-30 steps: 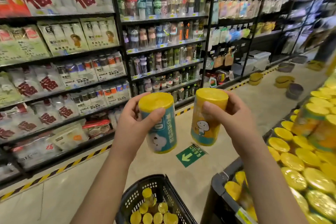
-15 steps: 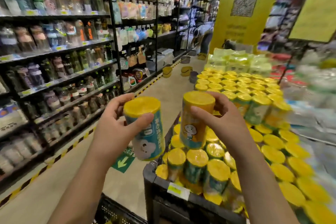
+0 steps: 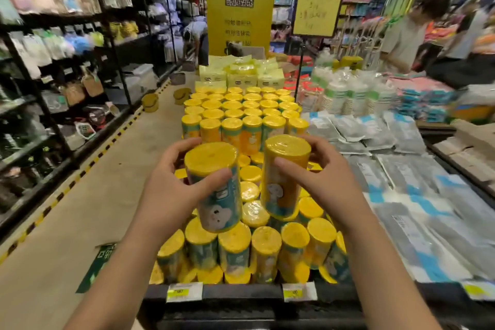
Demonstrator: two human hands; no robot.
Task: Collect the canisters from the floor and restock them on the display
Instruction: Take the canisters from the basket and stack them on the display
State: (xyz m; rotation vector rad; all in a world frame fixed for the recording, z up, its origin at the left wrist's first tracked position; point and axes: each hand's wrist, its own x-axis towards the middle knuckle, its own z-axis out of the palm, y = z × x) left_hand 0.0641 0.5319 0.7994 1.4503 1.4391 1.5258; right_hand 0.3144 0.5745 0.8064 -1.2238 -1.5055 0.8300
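Observation:
My left hand (image 3: pixel 171 193) grips a teal canister (image 3: pixel 217 195) with a yellow lid and a white cartoon animal. My right hand (image 3: pixel 321 177) grips an orange canister (image 3: pixel 281 185), also yellow-lidded. Both are held upright above the display (image 3: pixel 241 296), a black-edged table packed with several rows of matching yellow-lidded canisters (image 3: pixel 241 112). Directly below my hands the stacked canisters sit lower than the rows in front and behind.
Black shelving (image 3: pixel 61 67) with packaged goods lines the left side of the aisle. Grey and blue packets (image 3: pixel 417 195) fill the table to the right. A yellow sign board (image 3: pixel 241 5) stands behind the display. A person (image 3: pixel 409 35) stands at the far right. Yellow tubs (image 3: pixel 150 102) sit on the floor.
My view has swung right from the shelving and floor basket to face the display. Both hands have carried their canisters over the stacked canisters, still gripping them.

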